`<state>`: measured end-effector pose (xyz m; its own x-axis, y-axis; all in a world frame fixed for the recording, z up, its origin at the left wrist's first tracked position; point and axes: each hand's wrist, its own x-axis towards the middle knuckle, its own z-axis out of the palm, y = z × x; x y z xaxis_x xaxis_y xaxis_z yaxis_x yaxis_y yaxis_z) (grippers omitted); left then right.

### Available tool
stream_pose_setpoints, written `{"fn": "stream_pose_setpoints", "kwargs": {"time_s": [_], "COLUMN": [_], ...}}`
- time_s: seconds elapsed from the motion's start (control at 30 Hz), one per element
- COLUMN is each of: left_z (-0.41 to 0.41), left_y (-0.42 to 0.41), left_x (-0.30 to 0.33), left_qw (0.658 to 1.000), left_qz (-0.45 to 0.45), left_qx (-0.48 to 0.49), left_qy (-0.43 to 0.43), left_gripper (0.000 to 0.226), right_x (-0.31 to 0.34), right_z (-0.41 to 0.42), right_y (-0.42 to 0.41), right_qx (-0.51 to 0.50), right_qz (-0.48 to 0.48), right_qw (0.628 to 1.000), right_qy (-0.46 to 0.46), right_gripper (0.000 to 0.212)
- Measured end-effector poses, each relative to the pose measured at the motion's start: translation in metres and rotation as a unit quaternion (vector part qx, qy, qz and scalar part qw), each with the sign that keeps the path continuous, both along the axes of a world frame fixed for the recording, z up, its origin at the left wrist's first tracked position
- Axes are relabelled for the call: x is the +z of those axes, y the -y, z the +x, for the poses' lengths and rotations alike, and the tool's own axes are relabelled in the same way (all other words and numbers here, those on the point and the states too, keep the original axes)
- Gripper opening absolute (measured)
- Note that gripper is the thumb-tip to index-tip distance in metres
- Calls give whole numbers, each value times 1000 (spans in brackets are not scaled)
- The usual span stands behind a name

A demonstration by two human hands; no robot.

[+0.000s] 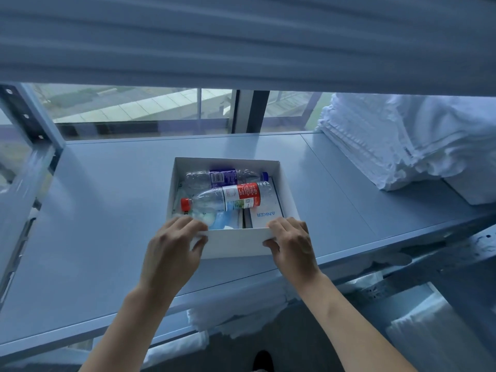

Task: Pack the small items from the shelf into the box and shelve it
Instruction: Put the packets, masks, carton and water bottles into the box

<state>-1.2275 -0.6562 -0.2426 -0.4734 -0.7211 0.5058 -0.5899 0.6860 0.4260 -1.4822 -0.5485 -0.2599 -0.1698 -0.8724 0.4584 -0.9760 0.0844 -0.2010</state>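
Fingers of left hand (pixel 171 245) and right hand (pixel 291 244) curl over near wall of white box (pixel 236 241), gripping it on shelf (pixel 107 210).

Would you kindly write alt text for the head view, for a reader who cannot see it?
Both hands, left and right, grip the near wall of an open white box on a blue shelf. Inside lie a red-capped bottle, a purple-labelled bottle and a small white carton. Folded white cloth is stacked at right.

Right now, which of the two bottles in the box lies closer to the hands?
The red-capped bottle with the red label; it lies nearer the front wall. The blue-capped bottle with the purple label lies behind it, toward the window.
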Motion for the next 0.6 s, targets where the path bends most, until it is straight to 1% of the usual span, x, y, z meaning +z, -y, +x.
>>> {"fn": "stream_pose_setpoints", "kwargs": {"time_s": [0.03, 0.1, 0.17, 0.27, 0.4, 0.6], "left_z": [-4, -12, -18, -19, -18, -19], "left_y": [0, -4, -5, -3, -1, -2], "left_x": [-3, -10, -17, -26, -33, -34], "left_qw": [1000, 997, 993, 993, 992, 992], "left_qz": [-2, -24, -39, -57, -94, -95], "left_qx": [-4, 19, 47, 60, 58, 64], "left_qy": [23, 77, 98, 88, 66, 53], "left_gripper": [31, 38, 43, 44, 39, 35], "right_x": [-2, -5, -7, -11, -14, -14], "right_z": [-1, -1, 0, 1, 0, 1], "right_y": [0, 0, 1, 1, 1, 2], "right_qx": [0, 2, 0, -2, -4, -6], "right_qz": [-2, -3, -4, -8, -17, -23], "right_qw": [1000, 1000, 1000, 1000, 1000, 999], "right_qy": [-1, -9, -17, -23, -26, -37], "right_gripper": [40, 44, 49, 53, 54, 54]}}
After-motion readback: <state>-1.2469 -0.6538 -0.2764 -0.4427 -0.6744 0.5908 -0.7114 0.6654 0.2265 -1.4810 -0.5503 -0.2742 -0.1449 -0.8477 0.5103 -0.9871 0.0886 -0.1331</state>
